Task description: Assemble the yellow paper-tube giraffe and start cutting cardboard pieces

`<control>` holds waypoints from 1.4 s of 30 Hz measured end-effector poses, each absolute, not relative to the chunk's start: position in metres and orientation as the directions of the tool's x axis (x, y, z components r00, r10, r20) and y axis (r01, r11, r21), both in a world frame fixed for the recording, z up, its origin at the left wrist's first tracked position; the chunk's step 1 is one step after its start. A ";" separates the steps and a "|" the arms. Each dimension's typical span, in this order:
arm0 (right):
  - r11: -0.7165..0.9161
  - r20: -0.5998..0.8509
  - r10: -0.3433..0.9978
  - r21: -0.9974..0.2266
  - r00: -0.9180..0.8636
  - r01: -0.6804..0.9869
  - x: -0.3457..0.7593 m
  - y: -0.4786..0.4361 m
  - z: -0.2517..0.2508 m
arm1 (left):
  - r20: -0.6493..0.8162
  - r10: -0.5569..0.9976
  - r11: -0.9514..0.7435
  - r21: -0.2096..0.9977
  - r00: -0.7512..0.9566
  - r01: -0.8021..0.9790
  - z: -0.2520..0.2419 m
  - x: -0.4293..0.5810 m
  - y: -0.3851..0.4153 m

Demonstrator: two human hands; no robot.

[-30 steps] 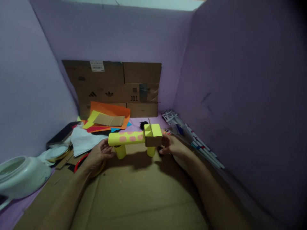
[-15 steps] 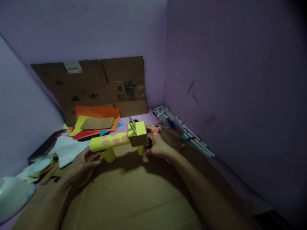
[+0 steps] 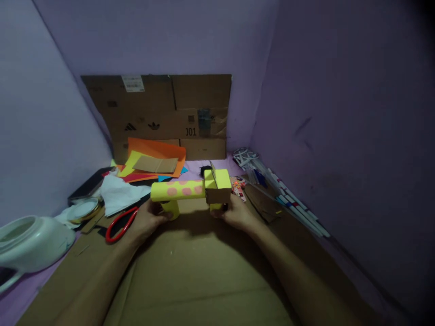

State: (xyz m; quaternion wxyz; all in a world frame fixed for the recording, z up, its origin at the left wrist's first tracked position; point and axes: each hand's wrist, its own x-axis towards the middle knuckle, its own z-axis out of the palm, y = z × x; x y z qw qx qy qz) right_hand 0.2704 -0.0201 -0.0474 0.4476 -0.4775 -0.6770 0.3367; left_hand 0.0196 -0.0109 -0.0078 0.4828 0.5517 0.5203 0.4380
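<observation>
Tube (image 3: 176, 190): yellow, pink spots. Box (image 3: 222, 179): yellow top, brown front. Leg (image 3: 174, 209): plain yellow. Scissors handles (image 3: 108, 234): red. Big cardboard sheet (image 3: 149, 102): brown, black print. Paper (image 3: 175, 154): orange. Cloth (image 3: 120, 192): white. Sticks (image 3: 302, 216): white, some red and blue bands. Walls (image 3: 326, 90): purple.

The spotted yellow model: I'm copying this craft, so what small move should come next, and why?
Probably a gentle, even nudge from both sides: the left hand seems to hold the yellow support under the spotted tube, the right hand the second support under the box, so uneven pushing might skew it.
</observation>
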 end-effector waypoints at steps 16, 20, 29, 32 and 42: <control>0.336 0.308 0.941 -0.805 -0.140 0.489 0.271 -0.029 -0.031 | 0.006 0.997 -0.018 0.989 0.080 0.148 -0.014 0.023 -0.011; 0.338 0.304 0.941 -0.795 -0.152 0.503 0.271 -0.029 -0.034 | 0.032 0.994 -0.045 0.991 0.104 0.127 -0.017 0.023 -0.010; 0.329 0.284 0.944 -0.775 -0.167 0.540 0.271 -0.029 -0.034 | 0.174 0.935 -0.198 0.979 0.308 0.047 -0.005 -0.002 -0.011; 0.325 0.290 0.945 -0.774 -0.152 0.543 0.270 -0.030 -0.034 | 0.384 0.913 -0.398 0.913 0.141 0.089 0.010 -0.009 -0.013; 0.349 0.326 0.934 -0.750 -0.144 0.562 0.270 -0.030 -0.033 | 0.465 0.720 -0.693 0.439 0.515 0.573 0.052 0.022 -0.007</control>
